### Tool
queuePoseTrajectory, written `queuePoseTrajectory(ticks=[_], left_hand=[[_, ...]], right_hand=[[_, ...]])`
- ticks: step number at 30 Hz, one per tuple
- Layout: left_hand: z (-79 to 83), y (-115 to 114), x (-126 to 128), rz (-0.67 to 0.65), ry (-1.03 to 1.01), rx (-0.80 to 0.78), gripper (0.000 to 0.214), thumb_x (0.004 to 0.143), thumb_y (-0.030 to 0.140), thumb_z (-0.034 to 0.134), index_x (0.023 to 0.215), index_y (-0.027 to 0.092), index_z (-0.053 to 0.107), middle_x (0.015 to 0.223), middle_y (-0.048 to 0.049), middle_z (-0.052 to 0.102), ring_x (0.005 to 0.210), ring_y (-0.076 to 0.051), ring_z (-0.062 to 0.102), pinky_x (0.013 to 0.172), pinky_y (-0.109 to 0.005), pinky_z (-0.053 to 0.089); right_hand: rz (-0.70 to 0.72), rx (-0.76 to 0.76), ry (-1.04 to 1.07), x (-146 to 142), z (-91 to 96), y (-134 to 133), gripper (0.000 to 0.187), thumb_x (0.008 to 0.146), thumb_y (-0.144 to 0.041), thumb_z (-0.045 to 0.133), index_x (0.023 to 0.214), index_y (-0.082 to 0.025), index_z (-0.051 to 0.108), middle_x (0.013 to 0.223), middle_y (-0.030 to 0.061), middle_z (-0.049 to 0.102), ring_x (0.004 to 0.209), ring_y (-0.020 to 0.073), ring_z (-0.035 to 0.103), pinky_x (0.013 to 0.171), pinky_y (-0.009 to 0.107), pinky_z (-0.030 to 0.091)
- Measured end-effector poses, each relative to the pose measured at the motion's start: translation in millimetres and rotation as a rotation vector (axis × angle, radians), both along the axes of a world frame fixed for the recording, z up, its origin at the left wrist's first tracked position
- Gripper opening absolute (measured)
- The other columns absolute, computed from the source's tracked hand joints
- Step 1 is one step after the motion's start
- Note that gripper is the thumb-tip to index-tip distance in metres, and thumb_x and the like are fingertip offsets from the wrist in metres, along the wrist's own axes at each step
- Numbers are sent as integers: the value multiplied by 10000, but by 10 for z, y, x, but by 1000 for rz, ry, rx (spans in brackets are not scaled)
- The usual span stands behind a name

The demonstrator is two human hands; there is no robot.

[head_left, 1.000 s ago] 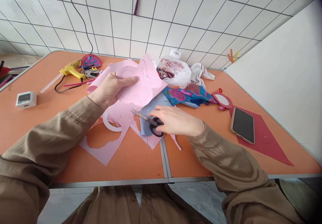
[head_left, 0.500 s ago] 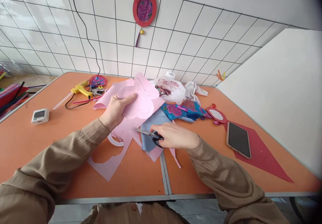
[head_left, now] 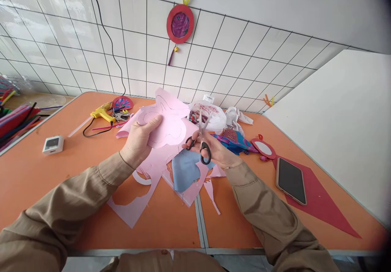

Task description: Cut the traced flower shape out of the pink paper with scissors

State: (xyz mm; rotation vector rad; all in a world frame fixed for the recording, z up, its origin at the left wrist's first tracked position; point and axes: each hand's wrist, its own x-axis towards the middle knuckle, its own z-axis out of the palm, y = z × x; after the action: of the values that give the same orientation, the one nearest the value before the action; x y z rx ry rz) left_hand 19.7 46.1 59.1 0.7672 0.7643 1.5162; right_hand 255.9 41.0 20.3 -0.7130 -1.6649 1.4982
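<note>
My left hand (head_left: 139,139) pinches a sheet of pink felt-like material (head_left: 169,123), thumb on top. A curvy, lobed outline is drawn on the sheet, and part of its lower edge is cut along a curve. In my right hand (head_left: 218,149) are black-handled scissors (head_left: 201,135), fingers in the loops, blades pointing up and slightly apart. The blades stand just right of the pink sheet, over the white plastic bag. Below both hands lie pink offcuts (head_left: 130,211) and a piece of blue fabric (head_left: 185,172).
Left on the orange table (head_left: 91,223) are a yellow glue gun (head_left: 104,112) with its cord and a small white device (head_left: 53,144). A white plastic bag (head_left: 218,119) and patterned blue cloth (head_left: 235,141) lie behind. A phone (head_left: 291,180) rests on red sheet (head_left: 324,198) at right.
My right hand has risen and turned, swinging the scissors from pointing left, below the pink sheet, to pointing up beside it. More blue fabric shows. My left hand still grips the sheet.
</note>
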Motion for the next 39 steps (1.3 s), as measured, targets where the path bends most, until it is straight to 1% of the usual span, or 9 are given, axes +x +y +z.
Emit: queuePoseTrajectory(ticks=[2, 4, 7, 12, 16, 21, 29, 34, 39], left_hand=[[-7, -13, 23, 8, 2, -12, 383, 544, 290, 936, 825, 158, 712, 855, -43, 775, 827, -223, 739, 735, -295, 593], [-13, -25, 55, 18, 18, -17, 368, 543, 283, 940, 804, 157, 713, 863, -45, 778, 818, -217, 738, 724, -286, 593], [-8, -25, 107, 13, 54, 16, 343, 567, 287, 939, 806, 166, 725, 839, -34, 778, 774, -206, 735, 703, -283, 598], [27, 61, 132, -92, 135, 89, 251, 655, 316, 902, 807, 182, 753, 809, -30, 777, 741, -202, 732, 670, -283, 604], [36, 173, 89, -91, 171, 114, 234, 679, 300, 883, 846, 188, 763, 889, -34, 788, 803, -217, 741, 721, -311, 615], [-7, 263, 60, -58, 144, 106, 226, 682, 278, 882, 849, 185, 762, 883, -23, 782, 806, -199, 736, 752, -299, 608], [-81, 202, 173, 56, 89, -10, 285, 661, 324, 879, 855, 176, 731, 929, -53, 785, 954, -258, 737, 832, -324, 597], [-103, 130, 216, 15, 106, -15, 303, 672, 335, 877, 886, 169, 741, 918, -54, 783, 886, -246, 739, 759, -305, 607], [-98, 110, 212, 40, 169, 27, 206, 712, 309, 857, 822, 168, 754, 856, -40, 771, 799, -213, 724, 719, -286, 596]], right_hand=[[-44, 32, 114, -82, 0, -38, 510, 778, -626, 751, 1032, -242, 532, 960, 39, 647, 878, 204, 694, 806, 365, 537], [-167, 81, 166, -179, 18, -88, 422, 853, -589, 694, 1032, -232, 556, 924, 36, 647, 842, 193, 681, 780, 354, 519], [-309, 100, 235, -277, 86, -127, 391, 901, -599, 609, 1003, -222, 579, 775, 10, 634, 702, 175, 636, 625, 309, 432], [-315, 183, 182, -175, 242, -81, 431, 866, -638, 610, 928, -211, 601, 687, 3, 612, 598, 163, 552, 564, 309, 339], [-270, 176, 118, -34, 291, -67, 499, 832, -690, 614, 914, -198, 615, 677, -1, 580, 531, 152, 544, 507, 298, 278], [-256, 183, 21, -53, 251, -94, 515, 817, -697, 640, 921, -193, 613, 674, -15, 565, 510, 130, 544, 520, 292, 348], [-401, 206, -25, -342, 60, -153, 484, 903, -706, 516, 969, -227, 535, 670, -9, 585, 656, 179, 601, 622, 325, 439], [-474, 251, -50, -437, -6, -185, 490, 910, -716, 503, 978, -231, 513, 666, -21, 576, 631, 156, 577, 634, 311, 457], [-487, 261, -83, -455, -17, -201, 506, 897, -723, 522, 979, -224, 503, 730, -28, 550, 617, 128, 580, 618, 285, 472]])
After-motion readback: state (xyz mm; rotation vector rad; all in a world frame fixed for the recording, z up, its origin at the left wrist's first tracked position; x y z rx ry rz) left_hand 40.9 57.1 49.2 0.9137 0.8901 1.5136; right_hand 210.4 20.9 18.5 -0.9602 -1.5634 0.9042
